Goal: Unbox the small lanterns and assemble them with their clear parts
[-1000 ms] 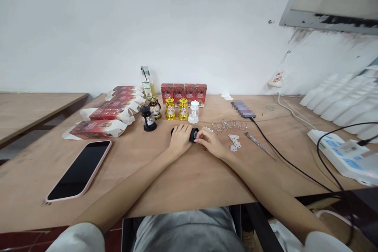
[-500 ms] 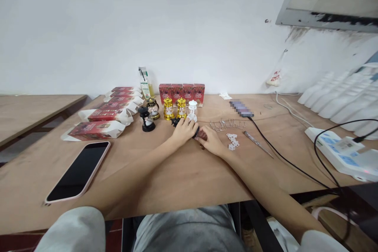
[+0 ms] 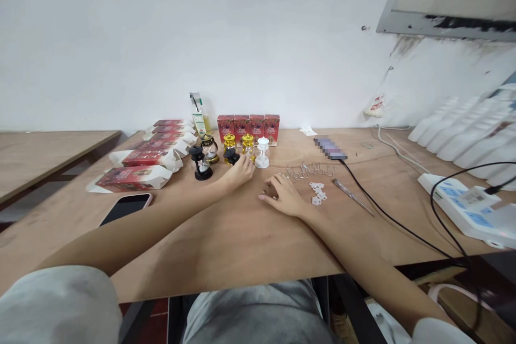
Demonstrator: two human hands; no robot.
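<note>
My left hand is closed around a small black lantern, whose lower part the hand hides. That lantern stands in front of two gold lanterns. To its left are another black lantern and a black-and-gold lantern. A white lantern stands just right of my left fingertips. Low over the table, my right hand has its fingers apart and curved, with no object held. Tiny pieces lie by its thumb, too small to name.
Bent metal wires, white plastic pieces and a screwdriver lie to the right, near a cabled phone and a power strip. Red boxes stand at the back; opened ones and another phone lie left.
My left hand has moved left and away from my right hand, taking the black lantern upright beside the others. My right hand has opened and stayed nearly in place.
</note>
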